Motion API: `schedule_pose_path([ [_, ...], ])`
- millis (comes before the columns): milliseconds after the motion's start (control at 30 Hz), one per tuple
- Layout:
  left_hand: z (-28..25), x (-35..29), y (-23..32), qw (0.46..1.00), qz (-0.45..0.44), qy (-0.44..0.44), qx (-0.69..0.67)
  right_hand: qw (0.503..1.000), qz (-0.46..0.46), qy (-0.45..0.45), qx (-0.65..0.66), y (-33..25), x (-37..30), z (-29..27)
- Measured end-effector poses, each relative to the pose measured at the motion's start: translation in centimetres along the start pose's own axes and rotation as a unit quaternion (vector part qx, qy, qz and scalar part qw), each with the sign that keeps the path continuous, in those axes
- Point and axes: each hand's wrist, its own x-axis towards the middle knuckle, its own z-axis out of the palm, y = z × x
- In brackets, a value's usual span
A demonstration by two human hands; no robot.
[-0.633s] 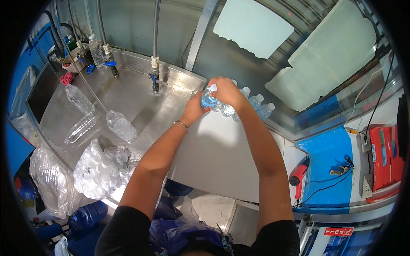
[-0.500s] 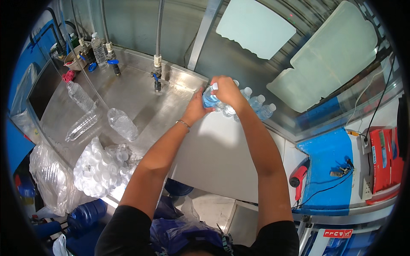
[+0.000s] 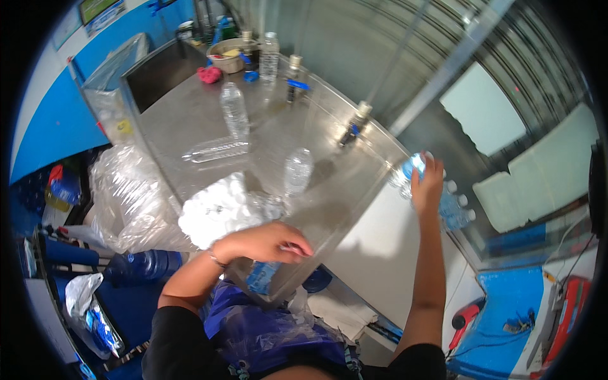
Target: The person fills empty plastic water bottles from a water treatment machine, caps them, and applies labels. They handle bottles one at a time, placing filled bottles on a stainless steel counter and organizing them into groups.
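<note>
My right hand [image 3: 429,183] is closed round the upper part of a clear plastic bottle [image 3: 413,167] with a blue label, at the far end of the white counter. Beside it stand several filled bottles [image 3: 453,211] with white caps, in a row along the glass. Over the near edge of the steel sink, my left hand [image 3: 272,242] hovers with its fingers loosely bent and nothing visible in them. Just past it lies a clear bag of white bottle caps [image 3: 215,210]. Blue printed labels [image 3: 262,277] show beneath the left wrist.
In the steel sink [image 3: 190,123] are an upright empty bottle [image 3: 297,171], another empty bottle [image 3: 234,109] and one lying flat [image 3: 215,151]. Taps [image 3: 354,125] line its back edge. A large plastic bag [image 3: 133,196] hangs at the left; a red heat gun [image 3: 467,320] lies at the right.
The view has swung left. My left hand has let go of the bottle and moved back towards the bag of caps. My right hand still holds the bottle by the row.
</note>
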Motion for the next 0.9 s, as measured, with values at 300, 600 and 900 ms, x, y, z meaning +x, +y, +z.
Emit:
schedule_pose_path([
  [300,-20.2,-9.3,-10.8,0.809,-0.149,0.559,0.105,0.921,0.004,-0.251,0.298,-28.6,-8.5,10.8],
  [600,-25.0,-8.3,-9.8,0.898,-0.194,0.306,0.249,0.911,0.186,-0.364,0.064,-25.3,-12.8,14.0],
  [900,-2.2,-11.3,-5.0,0.927,0.087,-0.355,-0.080,0.940,0.175,-0.282,0.073,-25.4,-15.5,14.1],
])
